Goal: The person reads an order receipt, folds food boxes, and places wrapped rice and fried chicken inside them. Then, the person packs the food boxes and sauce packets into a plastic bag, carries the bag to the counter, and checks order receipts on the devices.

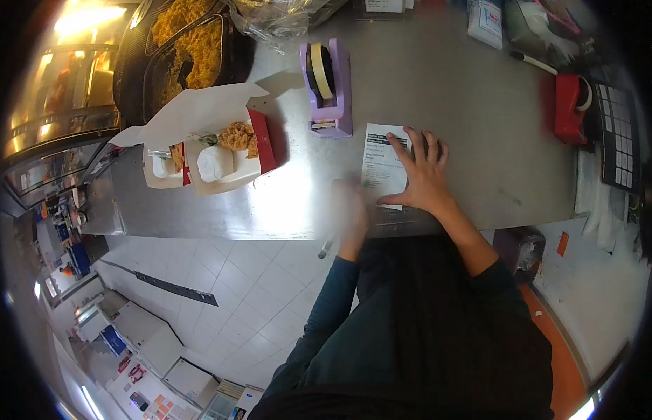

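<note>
My right hand (425,175) lies with fingers spread on a printed paper slip (373,164), pressing it against the metal counter. Just left of the slip is my left hand (352,218), curled and smeared by motion at the counter's front edge. A thin pen-like stick (325,250) pokes out below its fingers; most of it is hidden. Beyond the slip stands a purple tape dispenser (344,105) with a roll of tape. To the left, two paper food boxes (235,183) hold fried chicken (236,136) and white wrapped bundles (214,164).
Black trays (145,94) of golden crumbs stand at the back left, near a lit glass cabinet (81,70). A clear plastic bag (277,19) lies behind. On the right are a red tape dispenser (570,120), a marker (536,63) and a black keypad (618,136).
</note>
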`<state>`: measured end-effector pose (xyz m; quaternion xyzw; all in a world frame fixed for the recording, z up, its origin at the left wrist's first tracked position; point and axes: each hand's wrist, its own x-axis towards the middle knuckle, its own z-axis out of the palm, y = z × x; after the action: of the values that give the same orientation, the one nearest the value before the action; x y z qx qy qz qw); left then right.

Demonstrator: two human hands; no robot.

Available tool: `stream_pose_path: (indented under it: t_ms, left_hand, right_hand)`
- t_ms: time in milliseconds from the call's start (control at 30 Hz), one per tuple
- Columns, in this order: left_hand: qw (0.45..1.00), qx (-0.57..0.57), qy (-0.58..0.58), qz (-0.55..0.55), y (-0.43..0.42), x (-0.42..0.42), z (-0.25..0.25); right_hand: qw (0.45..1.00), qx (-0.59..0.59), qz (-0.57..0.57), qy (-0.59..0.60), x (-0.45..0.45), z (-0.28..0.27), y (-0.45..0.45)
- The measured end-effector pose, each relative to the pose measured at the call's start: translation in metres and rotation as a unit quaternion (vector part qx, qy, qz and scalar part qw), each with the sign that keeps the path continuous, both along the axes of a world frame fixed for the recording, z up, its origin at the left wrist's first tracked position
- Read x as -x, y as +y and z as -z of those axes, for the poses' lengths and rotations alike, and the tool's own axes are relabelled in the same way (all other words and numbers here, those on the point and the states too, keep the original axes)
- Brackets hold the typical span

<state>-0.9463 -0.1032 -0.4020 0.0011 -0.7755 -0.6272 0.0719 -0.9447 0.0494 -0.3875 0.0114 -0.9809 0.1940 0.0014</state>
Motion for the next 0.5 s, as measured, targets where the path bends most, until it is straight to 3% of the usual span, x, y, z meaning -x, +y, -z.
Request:
stream_pose_path:
  t_ms: [33, 133, 233, 333, 433, 500]
  left_hand:
    - [0.999, -0.031, -0.002, -0.034, 0.002, -0.001, -0.001]
    - [0.994, 0.066, 0.068, 0.06, -0.006, -0.001, 0.009]
    - [0.999, 0.011, 0.047, 0.0, -0.003, -0.002, 0.009]
    - [0.995, 0.068, 0.008, 0.067, -0.006, 0.001, 0.004]
    - [0.996, -0.046, -0.064, -0.042, -0.004, 0.005, 0.002]
    - [0.989, 0.14, -0.012, -0.052, -0.024, 0.011, 0.016]
  right_hand:
    - [1.0, 0.002, 0.0, 0.002, 0.0, 0.0, 0.0]
    - [1.0, 0.004, 0.008, 0.0, 0.0, -0.003, -0.001]
    - [1.0, 0.007, 0.006, 0.003, 0.001, -0.003, -0.001]
    - [1.0, -0.002, 0.005, 0.004, 0.001, -0.002, -0.001]
    - [1.0, -0.003, 0.002, 0.014, 0.0, -0.002, -0.001]
    - [1.0, -0.003, -0.002, 0.008, 0.0, -0.004, -0.001]
